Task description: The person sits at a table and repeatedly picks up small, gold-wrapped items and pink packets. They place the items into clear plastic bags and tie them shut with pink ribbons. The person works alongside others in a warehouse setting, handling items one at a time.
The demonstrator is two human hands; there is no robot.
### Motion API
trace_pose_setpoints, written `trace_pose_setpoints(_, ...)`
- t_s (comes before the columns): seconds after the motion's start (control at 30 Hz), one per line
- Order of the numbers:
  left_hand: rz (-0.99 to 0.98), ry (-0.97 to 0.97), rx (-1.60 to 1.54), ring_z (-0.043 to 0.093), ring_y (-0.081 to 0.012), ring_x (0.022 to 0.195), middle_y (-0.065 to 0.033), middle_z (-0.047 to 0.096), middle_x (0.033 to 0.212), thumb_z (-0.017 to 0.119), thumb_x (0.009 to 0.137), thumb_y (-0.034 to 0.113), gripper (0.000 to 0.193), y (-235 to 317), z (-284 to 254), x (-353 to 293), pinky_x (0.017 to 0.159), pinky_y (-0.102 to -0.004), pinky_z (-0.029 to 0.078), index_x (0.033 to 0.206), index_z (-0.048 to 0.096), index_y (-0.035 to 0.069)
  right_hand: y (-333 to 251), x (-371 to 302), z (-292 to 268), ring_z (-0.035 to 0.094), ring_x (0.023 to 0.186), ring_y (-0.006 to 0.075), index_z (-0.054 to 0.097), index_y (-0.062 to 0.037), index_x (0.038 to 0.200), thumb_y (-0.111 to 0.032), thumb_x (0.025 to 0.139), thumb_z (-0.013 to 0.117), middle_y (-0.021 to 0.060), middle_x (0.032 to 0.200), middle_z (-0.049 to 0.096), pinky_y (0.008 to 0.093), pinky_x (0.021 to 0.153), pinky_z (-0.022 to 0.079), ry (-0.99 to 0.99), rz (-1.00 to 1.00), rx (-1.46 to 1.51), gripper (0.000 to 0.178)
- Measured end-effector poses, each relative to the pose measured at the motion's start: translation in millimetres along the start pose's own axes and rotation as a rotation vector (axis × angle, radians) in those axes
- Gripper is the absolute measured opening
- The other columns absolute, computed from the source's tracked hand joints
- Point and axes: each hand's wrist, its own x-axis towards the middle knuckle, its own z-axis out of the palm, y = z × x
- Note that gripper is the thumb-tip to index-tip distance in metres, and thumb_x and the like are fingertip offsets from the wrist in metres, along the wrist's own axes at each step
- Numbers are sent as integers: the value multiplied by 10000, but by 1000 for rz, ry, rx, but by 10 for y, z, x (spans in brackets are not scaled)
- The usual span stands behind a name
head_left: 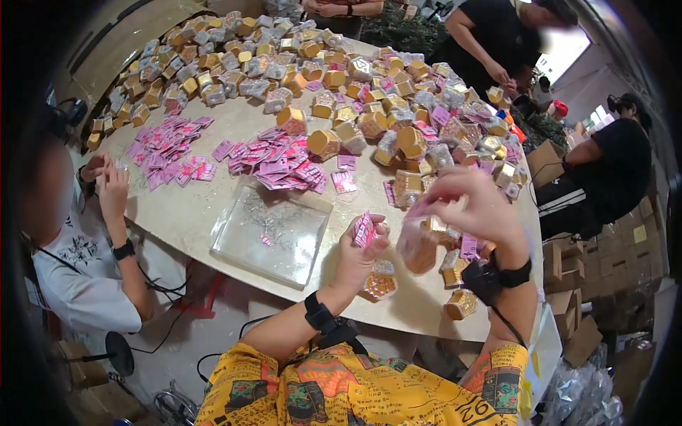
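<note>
My left hand (359, 255) is closed round a small stack of pink printed cards (364, 229), held over the near edge of the table. To its right, my right hand (472, 206) is raised with its fingers pinched together. Below those fingers hangs a blurred, gold-and-pink hexagonal box (417, 245) in clear wrap, with something pink at its top. Motion smear hides how the two are joined. Just under my left hand a gold patterned hexagonal box (380, 282) stands on the table.
A clear shallow tray (273, 238) with thin silvery strands lies left of my hands. Behind it are heaps of pink cards (280, 160) and a large pile of gold boxes (284, 71). People work at the left (92, 263) and far right (604, 170); cartons (568, 305) stand at the right.
</note>
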Motion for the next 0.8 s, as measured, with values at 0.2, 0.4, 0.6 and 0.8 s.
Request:
trace_pose_setpoints(0.2, -161, -50, 273, 587, -108, 874, -49, 618, 965, 613, 838, 92, 287, -85, 5, 30, 749, -257, 503, 1108, 563, 9, 163, 260, 642, 598, 676, 260, 651, 7, 790, -295, 723, 705, 135, 741, 603, 349, 611, 473, -239, 213, 164, 314)
trace_pose_setpoints(0.4, -295, 89, 133, 580, -75, 705, -17, 634, 821, 595, 872, 154, 182, -59, -8, -22, 608, -216, 469, 1008, 607, 34, 1198, 484, 1313, 601, 864, 266, 676, -102, 807, -177, 722, 621, 83, 843, 640, 410, 767, 435, -216, 152, -793, 127)
trace_pose_setpoints(0.6, -289, 87, 257, 544, -56, 647, -27, 635, 797, 601, 868, 155, 169, 15, -29, 2, 539, -206, 422, 980, 601, 28, 1471, 350, 1296, 601, 874, 259, 651, -102, 792, -170, 648, 659, 64, 758, 639, 441, 805, 394, -141, 198, -683, 159)
trace_pose_setpoints(0.8, -292, 44, 263, 516, -53, 592, -18, 595, 749, 635, 841, 135, 165, -50, 34, 71, 471, -177, 380, 957, 602, 23, 1348, -24, 971, 607, 853, 320, 597, -130, 1060, -201, 649, 655, 110, 893, 642, 409, 737, 473, -311, 347, -415, 421)
